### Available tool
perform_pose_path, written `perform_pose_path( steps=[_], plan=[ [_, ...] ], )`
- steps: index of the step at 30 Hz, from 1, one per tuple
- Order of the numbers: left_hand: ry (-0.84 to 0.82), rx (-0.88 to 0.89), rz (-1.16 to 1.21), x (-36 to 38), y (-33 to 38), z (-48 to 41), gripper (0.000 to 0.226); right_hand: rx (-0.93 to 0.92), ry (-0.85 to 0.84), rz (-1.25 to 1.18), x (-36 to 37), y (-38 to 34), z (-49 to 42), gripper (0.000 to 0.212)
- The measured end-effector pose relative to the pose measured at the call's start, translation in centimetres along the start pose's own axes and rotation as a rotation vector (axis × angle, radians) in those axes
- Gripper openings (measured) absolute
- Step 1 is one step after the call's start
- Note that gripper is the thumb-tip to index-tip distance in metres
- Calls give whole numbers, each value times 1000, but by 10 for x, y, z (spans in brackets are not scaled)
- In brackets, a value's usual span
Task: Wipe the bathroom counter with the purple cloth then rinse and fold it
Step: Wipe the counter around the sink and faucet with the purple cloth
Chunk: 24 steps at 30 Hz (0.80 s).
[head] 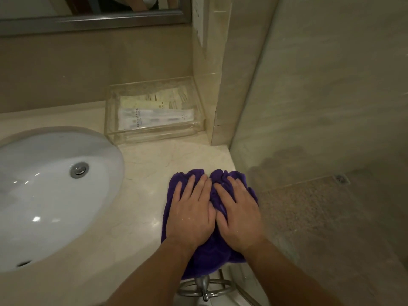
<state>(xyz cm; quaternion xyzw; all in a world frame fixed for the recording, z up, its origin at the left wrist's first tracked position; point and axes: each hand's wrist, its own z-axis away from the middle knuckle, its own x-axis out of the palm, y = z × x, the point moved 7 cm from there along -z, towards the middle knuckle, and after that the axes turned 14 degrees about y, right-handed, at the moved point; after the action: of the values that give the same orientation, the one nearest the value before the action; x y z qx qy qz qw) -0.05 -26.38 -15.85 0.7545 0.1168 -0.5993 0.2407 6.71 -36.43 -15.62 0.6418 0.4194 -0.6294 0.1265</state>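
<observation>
The step in hand looks like the wipe itself: the crumpled purple microfibre cloth (217, 259) lies on the pale beige marble counter (143, 195) to the right of the white oval ceramic sink (44, 184), at the counter's end away from the basin, with its near part hanging over the front edge. Both hands lie flat on it, side by side. The left hand (189, 208), the one closer to the sink, has straight, slightly spread fingers pressing the cloth down. The right hand (237, 215), farther from the sink, does the same; neither one grips the cloth. Small drops glisten on both hands, so the cloth may be damp, though I cannot tell whether it has been rinsed; it is bunched rather than folded. Behind the cloth, and to the right of the sink's far rim, stands a clear acrylic tray (154, 135) of pale toiletry sachets. To my mind the next move calls for even downward pressure while sliding the cloth across the bare marble toward the sink, steering short of the tray and keeping the overhanging part from dragging the cloth off the edge.
</observation>
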Motion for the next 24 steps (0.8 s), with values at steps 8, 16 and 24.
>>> perform_pose_path(
  steps=[8,16,24],
  plan=[
    [7,52,47,-7,-10,26,58,-20,65,42,-1,-18,23,57],
    [44,-17,46,-29,-77,67,58,-97,20,15,26,-90,35,59],
    [72,-102,23,-61,-168,131,58,-171,14,-1,61,-194,65,58]
  ],
)
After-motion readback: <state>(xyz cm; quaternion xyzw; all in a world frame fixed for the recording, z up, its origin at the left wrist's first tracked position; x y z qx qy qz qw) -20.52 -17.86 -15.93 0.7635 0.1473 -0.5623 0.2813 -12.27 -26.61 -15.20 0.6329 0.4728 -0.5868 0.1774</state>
